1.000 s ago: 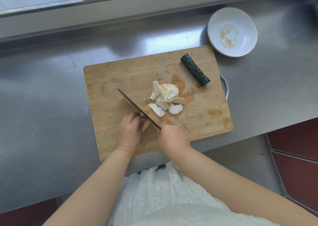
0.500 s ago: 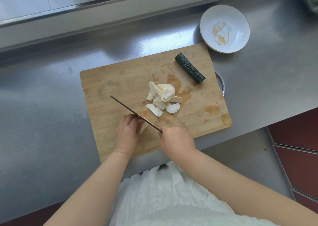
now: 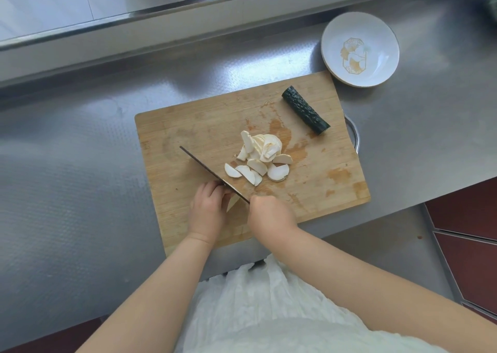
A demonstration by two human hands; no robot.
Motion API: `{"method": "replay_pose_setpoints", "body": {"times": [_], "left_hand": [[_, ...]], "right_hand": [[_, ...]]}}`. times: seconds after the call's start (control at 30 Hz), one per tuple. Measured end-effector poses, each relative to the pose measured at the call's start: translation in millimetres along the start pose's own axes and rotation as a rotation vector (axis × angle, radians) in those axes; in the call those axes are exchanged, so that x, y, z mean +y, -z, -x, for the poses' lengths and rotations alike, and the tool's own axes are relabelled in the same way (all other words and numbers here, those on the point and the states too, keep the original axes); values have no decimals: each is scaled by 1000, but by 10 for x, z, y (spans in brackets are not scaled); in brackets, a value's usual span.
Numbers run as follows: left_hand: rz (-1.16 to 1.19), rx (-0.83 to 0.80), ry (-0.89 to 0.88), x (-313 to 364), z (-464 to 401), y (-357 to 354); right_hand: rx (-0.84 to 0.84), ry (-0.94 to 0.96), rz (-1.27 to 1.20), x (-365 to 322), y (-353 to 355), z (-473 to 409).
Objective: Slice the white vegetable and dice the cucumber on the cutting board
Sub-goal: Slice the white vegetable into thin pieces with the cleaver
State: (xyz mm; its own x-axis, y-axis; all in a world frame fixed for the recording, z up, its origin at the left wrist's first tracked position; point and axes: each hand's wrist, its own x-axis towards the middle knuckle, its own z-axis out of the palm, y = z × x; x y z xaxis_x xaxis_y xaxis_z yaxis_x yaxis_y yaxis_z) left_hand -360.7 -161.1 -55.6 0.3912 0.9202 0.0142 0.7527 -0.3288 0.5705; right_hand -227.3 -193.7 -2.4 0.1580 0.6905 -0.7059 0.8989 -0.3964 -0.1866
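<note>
We hold the knife (image 3: 212,175) in our right hand (image 3: 269,214), with fingers wrapped around its handle. Our left hand (image 3: 208,207) has curled fingers that press down on the last little bit of the white vegetable (image 3: 233,202), right beside the blade. A moment ago the blade was in almost the same spot, so we are only chopping in small steps, and the little bit left is nearly gone. The white slices (image 3: 259,161) lie in a loose pile in the middle of the cutting board (image 3: 172,142), at about 1 o'clock from our hands. They look thin, pale and curved. The cucumber (image 3: 305,111) is dark green and bumpy. It lies whole near the board's 2 o'clock corner, not cut yet. A white plate (image 3: 360,48) sits on the tabletop (image 3: 80,177) just past that corner.
</note>
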Motion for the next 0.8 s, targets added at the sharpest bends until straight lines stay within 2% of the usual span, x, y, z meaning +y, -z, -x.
{"method": "replay_pose_setpoints", "body": {"times": [0.23,0.43,0.8], "left_hand": [[5,-22,-12,-5,17,-3],[-8,-21,1,0,7,0],[-25,-4,-23,-33,6,-9]], "right_hand": [[13,-67,-260,146,53,-140],[133,75,-25,185,9,73],[43,30,12,68,40,118]]}}
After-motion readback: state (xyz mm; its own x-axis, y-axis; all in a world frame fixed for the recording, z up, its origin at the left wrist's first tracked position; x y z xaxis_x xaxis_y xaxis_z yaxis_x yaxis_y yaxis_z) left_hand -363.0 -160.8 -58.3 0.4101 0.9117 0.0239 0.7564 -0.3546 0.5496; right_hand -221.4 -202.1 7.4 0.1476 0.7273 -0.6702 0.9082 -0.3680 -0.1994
